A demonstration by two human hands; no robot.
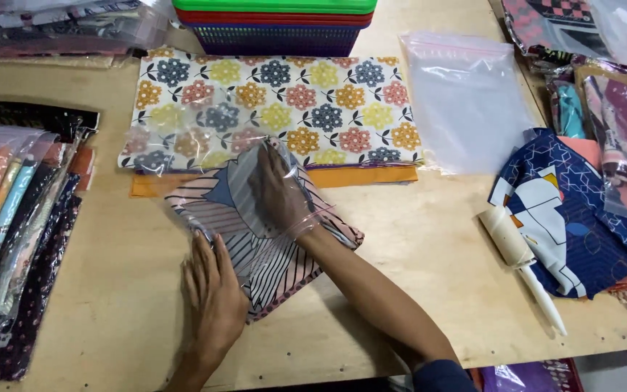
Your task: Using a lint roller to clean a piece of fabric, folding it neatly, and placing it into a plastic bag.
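Striped folded cloth (270, 247) sits half inside the clear plastic bag (205, 163), right hand (279, 190) flat within it, fingers extended, gripping nothing. Left hand (212, 290) presses the cloth's edge open-palmed on the bench (415, 254); the cloth could bunch at the mouth, or the thin bag could tear

- A pale plywood counter (96, 290) with small screw heads along its near edge fills the view.
- Even, soft light falls on it, with only faint shadows.
- No wall, floor or window shows.

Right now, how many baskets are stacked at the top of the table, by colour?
Green basket: 1
Red basket: 1
Purple basket: 1
Total: 3 baskets, nested in one stack at the far edge of the table.
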